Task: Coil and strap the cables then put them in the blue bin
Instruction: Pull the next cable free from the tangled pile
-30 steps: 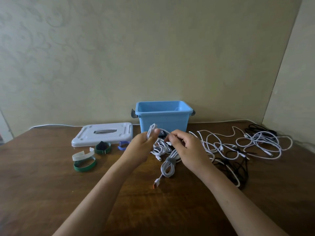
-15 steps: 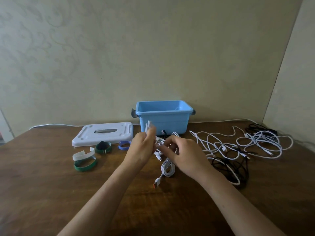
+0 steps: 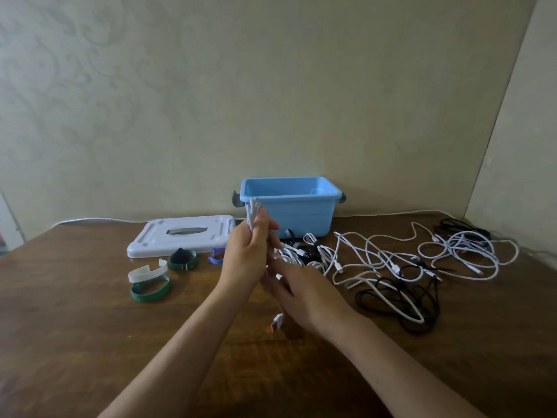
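White cable (image 3: 252,213) in left hand (image 3: 245,260) grip, blue bin (image 3: 291,205) just behind.

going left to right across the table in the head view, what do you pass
white strap → green strap → white lid → left hand gripping a white cable → blue bin → black cable → loose white cables

Bare forearms, sleeveless up to frame edge
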